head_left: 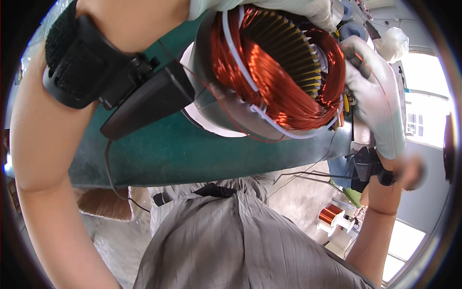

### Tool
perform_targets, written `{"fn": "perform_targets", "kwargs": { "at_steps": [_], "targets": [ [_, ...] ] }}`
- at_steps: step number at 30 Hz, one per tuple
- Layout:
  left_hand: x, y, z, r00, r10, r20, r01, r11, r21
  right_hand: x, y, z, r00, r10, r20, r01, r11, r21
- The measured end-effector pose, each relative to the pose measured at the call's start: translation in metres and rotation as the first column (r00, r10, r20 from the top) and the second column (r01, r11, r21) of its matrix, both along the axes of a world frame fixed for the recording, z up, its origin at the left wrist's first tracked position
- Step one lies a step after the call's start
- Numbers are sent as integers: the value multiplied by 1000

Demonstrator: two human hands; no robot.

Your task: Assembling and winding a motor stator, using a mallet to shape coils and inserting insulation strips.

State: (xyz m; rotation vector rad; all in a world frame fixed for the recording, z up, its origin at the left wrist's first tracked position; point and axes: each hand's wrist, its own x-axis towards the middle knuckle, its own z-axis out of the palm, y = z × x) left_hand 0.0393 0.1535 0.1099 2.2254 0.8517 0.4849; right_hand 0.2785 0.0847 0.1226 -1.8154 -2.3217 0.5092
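Item: round grey metal motor stator with copper wire windings (pixel 276 72), sitting in the upper centre of the frame, raised above the green desk (pixel 192 149) and tilted toward us. White plastic tubing (pixel 236 53) is looping across the copper coils; a thin red wire (pixel 260 138) is trailing off the lower rim.

Right hand (pixel 378 96), in a pale grey-white work glove: we are pressing it against the right side of the stator, at the upper right of the frame. The fingers (pixel 358 53) are lying together along the edge of the windings; whether they are pinching a strand we cannot tell.

Left hand (pixel 308 9), also gloved: we are showing only a part of it at the top edge, resting on the upper rim of the stator. How its fingers are set we cannot tell, since the frame is cutting them off.

Left forearm: carrying a black strap with a black device (pixel 110 82) at the upper left.

Right wrist: carrying a second black strapped device (pixel 368 166) at the right.

Lower frame: grey pleated garment (pixel 240 241); a white spool of copper wire (pixel 329 214) lying on the floor at the lower right.
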Motion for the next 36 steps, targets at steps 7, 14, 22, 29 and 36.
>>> {"fn": "perform_targets", "kwargs": {
  "at_steps": [7, 14, 22, 29, 36],
  "targets": [
    [-1, 11, -18, 999, -36, -2, 36, 977, 210, 8, 1, -28, 954, 297, -45, -261, 893, 367],
    [23, -15, 13, 900, -130, -415, 417, 531, 737, 62, -38, -56, 794, -294, -532, 348, 938, 1],
    [33, -19, 8, 895, -55, -443, 437, 307, 845, 103, -58, -108, 960, -228, -164, 242, 967, 74],
    [14, -54, 10, 993, 115, -5, -63, 576, 815, 83, -40, -126, 966, -229, 122, 220, 972, 83],
    [-41, -116, -22, 985, 133, -114, 2, 641, 767, 80, -45, -127, 915, -217, -339, 205, 976, -71]
  ]
}}
